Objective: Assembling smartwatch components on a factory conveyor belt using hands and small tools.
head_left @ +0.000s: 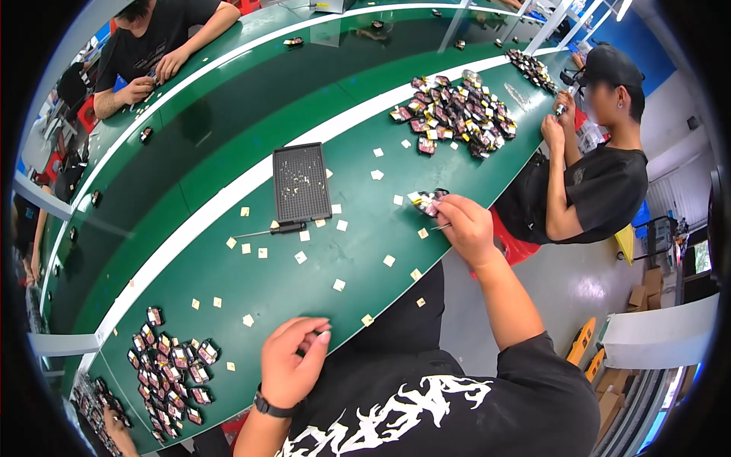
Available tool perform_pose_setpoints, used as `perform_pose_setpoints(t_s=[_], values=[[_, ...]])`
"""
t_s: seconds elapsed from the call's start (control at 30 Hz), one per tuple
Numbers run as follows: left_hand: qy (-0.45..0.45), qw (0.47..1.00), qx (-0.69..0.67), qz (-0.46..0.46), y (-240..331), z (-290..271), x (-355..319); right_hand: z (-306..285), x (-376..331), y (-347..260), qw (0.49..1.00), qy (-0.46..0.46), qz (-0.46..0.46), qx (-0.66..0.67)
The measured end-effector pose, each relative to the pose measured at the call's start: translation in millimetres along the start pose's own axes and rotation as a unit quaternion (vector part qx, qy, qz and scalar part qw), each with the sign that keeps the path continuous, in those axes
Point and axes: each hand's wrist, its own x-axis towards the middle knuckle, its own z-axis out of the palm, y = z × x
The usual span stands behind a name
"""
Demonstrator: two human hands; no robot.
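Note:
My right hand (467, 232) reaches over the table's front edge, its fingers closed on a small black part (429, 202) with white and yellow labels. A thin, pale, rod-like thing sticks out below those fingers; its kind I cannot tell. Nearer to me, my left hand (293, 359) hovers at the table edge with curled fingers, thumb tip close to the index finger. Whatever it may pinch is too small to make out. Small pale square stickers (339, 285) lie scattered between and beyond my hands.
A black perforated tray (279, 183) holds small bits, with a screwdriver (287, 228) beside it. Piles of black parts lie at far right (464, 114) and near left (171, 365). A conveyor belt (205, 145) runs behind. Co-workers sit at right (601, 175) and across (164, 46).

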Motion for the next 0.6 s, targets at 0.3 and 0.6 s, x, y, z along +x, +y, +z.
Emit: perform_pose_setpoints(t_s=[0.3,0.6], values=[[-0.116,0.937,-0.293,-0.150,-11,36,24,12,-6,-88,0.987,0.031,0.011,0.160],[-0.081,0.867,-0.476,-0.125,-33,44,40,-17,5,-169,0.898,-0.122,0.214,0.364]])
